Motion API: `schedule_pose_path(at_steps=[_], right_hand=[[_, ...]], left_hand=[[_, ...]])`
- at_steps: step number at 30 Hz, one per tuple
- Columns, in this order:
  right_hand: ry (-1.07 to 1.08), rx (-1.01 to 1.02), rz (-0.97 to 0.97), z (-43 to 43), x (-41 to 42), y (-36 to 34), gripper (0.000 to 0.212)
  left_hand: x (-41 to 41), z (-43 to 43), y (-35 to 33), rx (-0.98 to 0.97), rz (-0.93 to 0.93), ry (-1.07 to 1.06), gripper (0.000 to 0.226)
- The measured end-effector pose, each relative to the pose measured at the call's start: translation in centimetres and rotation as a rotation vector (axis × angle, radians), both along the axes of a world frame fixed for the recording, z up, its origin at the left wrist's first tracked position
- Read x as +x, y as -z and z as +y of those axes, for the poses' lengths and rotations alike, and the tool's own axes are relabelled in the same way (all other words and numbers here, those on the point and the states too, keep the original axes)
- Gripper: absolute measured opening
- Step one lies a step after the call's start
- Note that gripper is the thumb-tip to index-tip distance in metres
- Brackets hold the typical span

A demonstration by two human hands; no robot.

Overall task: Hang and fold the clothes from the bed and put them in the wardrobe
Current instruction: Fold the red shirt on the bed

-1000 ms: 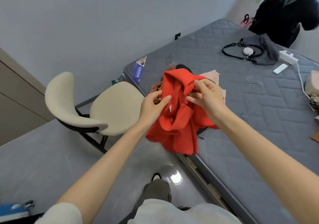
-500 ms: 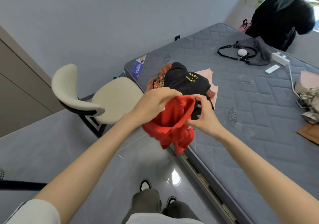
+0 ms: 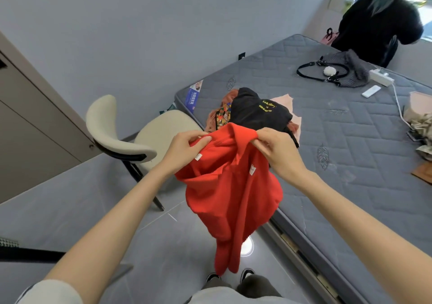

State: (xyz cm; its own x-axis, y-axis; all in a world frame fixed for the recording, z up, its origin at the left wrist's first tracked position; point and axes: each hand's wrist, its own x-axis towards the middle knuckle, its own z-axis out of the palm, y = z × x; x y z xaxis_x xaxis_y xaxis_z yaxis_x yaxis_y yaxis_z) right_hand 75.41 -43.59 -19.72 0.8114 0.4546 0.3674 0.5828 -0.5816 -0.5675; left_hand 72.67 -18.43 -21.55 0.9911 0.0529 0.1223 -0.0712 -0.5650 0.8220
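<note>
A: Your left hand (image 3: 187, 150) and right hand (image 3: 278, 150) are both clamped on the red top (image 3: 231, 191), one at each end of its upper edge. The hands are apart, with a short span of red cloth bunched between them.

B: How am I gripping it?

A: Your left thumb and fingers pinch the edge beside a small white label. Your right fingers are curled over a fold of the cloth, knuckles up.

B: And where does the top sit?

A: It hangs straight down from both hands, in front of your body. The upper edge is level with your knuckles, and the rest drops below your wrists and narrows to two loose ends near your shoes (image 3: 245, 274). It hangs over the floor (image 3: 70, 198), just beside the near corner of the bed (image 3: 350, 140). I cannot tell whether its right side brushes the mattress edge.

B: What is left on the bed?

A: Just beyond your hands there is a pile at the bed's corner. A black top (image 3: 259, 114) with yellow lettering lies uppermost, over a pink piece (image 3: 284, 100) and a patterned one (image 3: 223, 116). The red top overlaps the pile's near edge in this view.

B: Anything else around?

A: A cream chair (image 3: 161, 130) stands to your left, against the bed's corner. Farther up the mattress lie a dark handbag (image 3: 346, 69), a white power strip (image 3: 381, 78) and a white remote (image 3: 371, 91). A person in black (image 3: 378, 27) stands at the far side.
</note>
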Motion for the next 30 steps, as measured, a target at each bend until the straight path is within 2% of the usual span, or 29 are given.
schedule_pose_path(at_steps=[2,5,8,11,13,14,15,16,18,20,23,25,27,30], right_hand=[[-0.016,-0.018,-0.054,0.8,-0.2,-0.8,0.019],[-0.017,0.071,0.023,1.5,-0.3,-2.1,0.017],[0.051,0.238,0.19,2.3,-0.5,-3.9,0.019],[-0.038,0.519,0.385,2.7,-1.0,-5.7,0.018],[-0.085,0.628,0.483,2.6,-1.1,-6.7,0.017],[-0.082,0.622,0.478,2.4,-1.0,-7.0,0.016],[-0.067,0.61,0.465,2.2,-1.0,-7.2,0.016],[-0.042,0.612,0.457,2.0,-0.9,-7.3,0.015],[0.024,0.665,0.454,1.4,-0.8,-7.4,0.015],[0.109,0.688,0.424,0.5,-0.7,-6.9,0.013],[0.223,0.57,0.365,-1.3,-0.6,-5.2,0.011],[0.285,0.44,0.413,-2.4,-0.9,-3.3,0.006],[0.353,0.333,0.53,-3.2,-1.4,-1.3,0.004],[0.343,0.306,0.84,-4.3,-2.5,1.0,0.014]], left_hand=[[-0.3,0.7,0.4,-0.051,0.002,-0.049,0.015],[-0.7,1.4,0.2,-0.143,0.023,-0.097,0.007],[-1.5,1.6,0.0,-0.317,0.115,-0.109,0.025],[-2.8,1.4,1.7,-0.351,0.296,0.082,0.041],[-3.5,0.5,2.6,-0.384,0.419,0.218,0.077],[-3.3,0.0,2.7,-0.375,0.453,0.258,0.087],[-2.9,-0.5,2.7,-0.354,0.47,0.277,0.087],[-2.5,-0.9,2.7,-0.345,0.48,0.286,0.077],[-1.5,-1.5,2.6,-0.378,0.533,0.288,0.044],[-0.9,-1.8,2.8,-0.417,0.575,0.264,0.027],[-0.3,-1.2,3.1,-0.521,0.52,0.195,0.028],[-0.2,-0.3,3.0,-0.608,0.489,0.148,0.021],[-0.2,0.3,2.6,-0.596,0.456,0.123,0.015],[-0.6,0.7,1.9,-0.513,0.417,0.141,0.035]])
